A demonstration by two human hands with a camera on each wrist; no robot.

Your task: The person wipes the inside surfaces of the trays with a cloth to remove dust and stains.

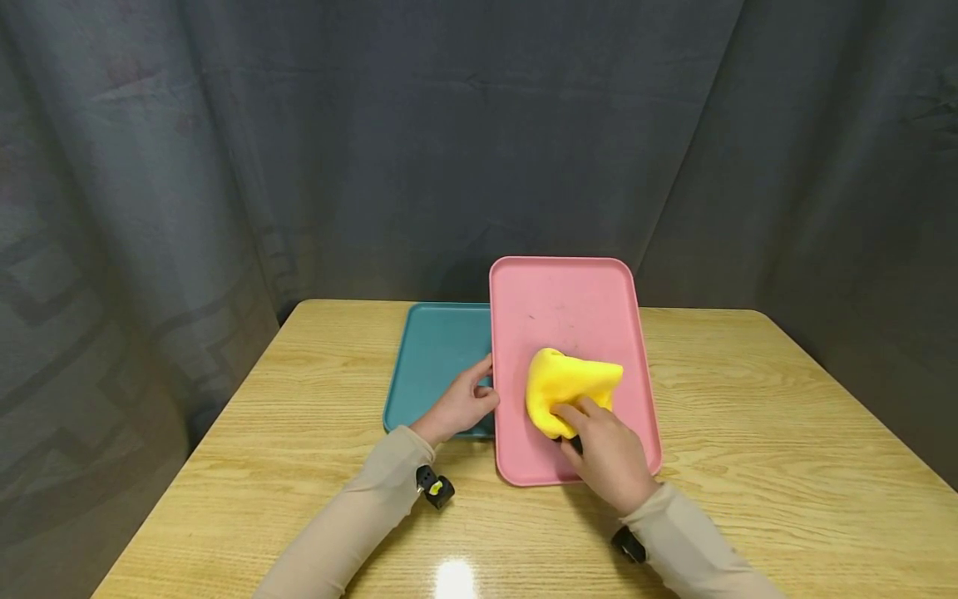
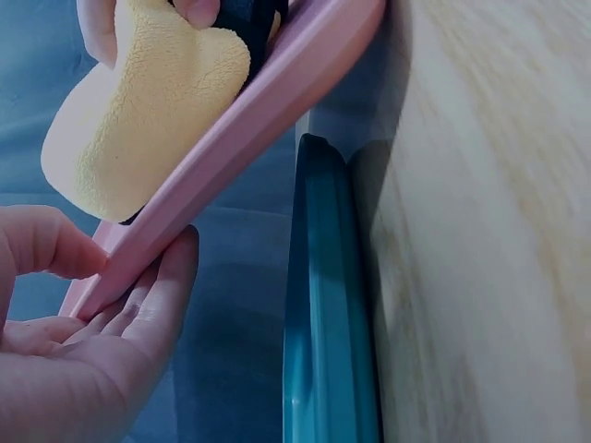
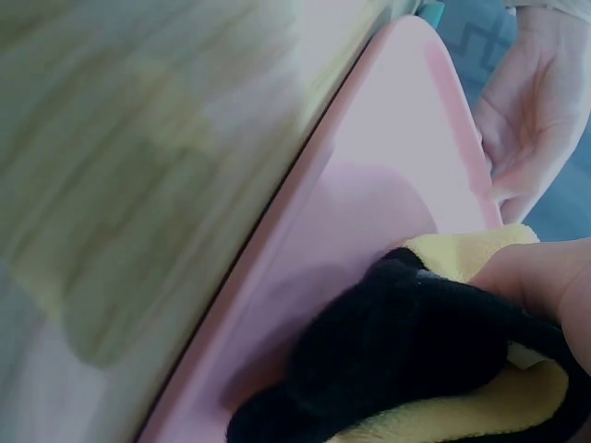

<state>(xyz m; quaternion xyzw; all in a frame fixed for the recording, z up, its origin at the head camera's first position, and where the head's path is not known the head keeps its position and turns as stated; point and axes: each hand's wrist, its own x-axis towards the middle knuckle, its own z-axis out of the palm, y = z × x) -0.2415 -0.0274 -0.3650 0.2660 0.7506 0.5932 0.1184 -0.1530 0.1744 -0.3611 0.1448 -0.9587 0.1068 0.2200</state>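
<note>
A pink tray (image 1: 569, 299) is tilted, its left edge raised above a teal tray (image 1: 441, 349) that lies on the table. My left hand (image 1: 462, 401) holds that raised edge, thumb on top and fingers underneath, as the left wrist view shows. On the pink tray sits a bunched cloth (image 1: 561, 387), yellow on one side and black on the other (image 3: 397, 341). My right hand (image 1: 608, 453) grips the cloth from the near side, with fingers pressed into its folds. Some of those fingers are hidden by the fabric.
Both trays are on a light wooden table (image 1: 763, 433), the pink one overlapping the right part of the teal one. Dark grey curtains (image 1: 464, 150) hang behind the table and along its sides. A black camera strap is on each wrist.
</note>
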